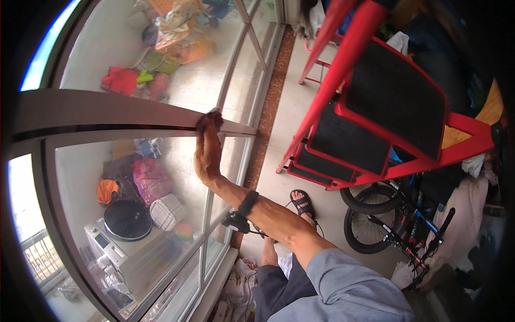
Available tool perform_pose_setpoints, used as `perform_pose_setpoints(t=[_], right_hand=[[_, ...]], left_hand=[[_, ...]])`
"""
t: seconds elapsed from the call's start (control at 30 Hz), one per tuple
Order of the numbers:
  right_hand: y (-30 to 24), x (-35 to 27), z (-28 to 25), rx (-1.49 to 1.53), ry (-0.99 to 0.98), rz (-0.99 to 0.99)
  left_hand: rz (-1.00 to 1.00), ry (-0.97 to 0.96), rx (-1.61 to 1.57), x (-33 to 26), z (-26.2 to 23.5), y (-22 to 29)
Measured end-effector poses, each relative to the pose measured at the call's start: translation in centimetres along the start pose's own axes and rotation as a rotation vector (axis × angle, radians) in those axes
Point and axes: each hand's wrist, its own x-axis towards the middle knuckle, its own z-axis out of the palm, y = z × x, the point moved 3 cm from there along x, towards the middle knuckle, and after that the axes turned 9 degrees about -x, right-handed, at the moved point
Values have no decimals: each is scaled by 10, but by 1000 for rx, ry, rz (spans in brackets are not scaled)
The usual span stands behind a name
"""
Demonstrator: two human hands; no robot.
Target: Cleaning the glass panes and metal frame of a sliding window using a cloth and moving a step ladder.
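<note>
My right hand (210, 131) reaches across to the left at the end of a bare forearm. Its fingers are closed on a dark reddish-brown cloth (212, 116), crumpled small and pressed to the metal frame bar (155, 115) of a glazed partition. Much of the cloth is hidden by the fingers. Glass panes (188, 177) lie above and below that bar. A black strap with a small device (236, 221) goes round the right forearm. My left hand is not in view.
A red stepladder (343, 102) with black treads stands close on the right. Beyond it, a bicycle (375, 214) leans among piled cloths. Through the glass are a washing machine (110, 241), a black basin (127, 220) and bagged things. My sandalled foot (302, 203) rests on pale floor tiles.
</note>
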Motion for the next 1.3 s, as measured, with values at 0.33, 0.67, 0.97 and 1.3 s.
perform_pose_setpoints(t=[0.33, 0.67, 0.97, 1.3], right_hand=[[110, -78, -83, -110, -486, 370], [-72, -250, -204, 294, -1067, 204], [-61, -274, -282, -235, -754, 67], [5, -420, -538, -889, -1091, 946]], left_hand=[[-120, -665, -352, -13, 35, 117], [-328, -1673, -1499, -80, 2, 465], [-66, -1861, -1350, -92, 47, 493], [190, -1798, -1245, -71, 97, 464]])
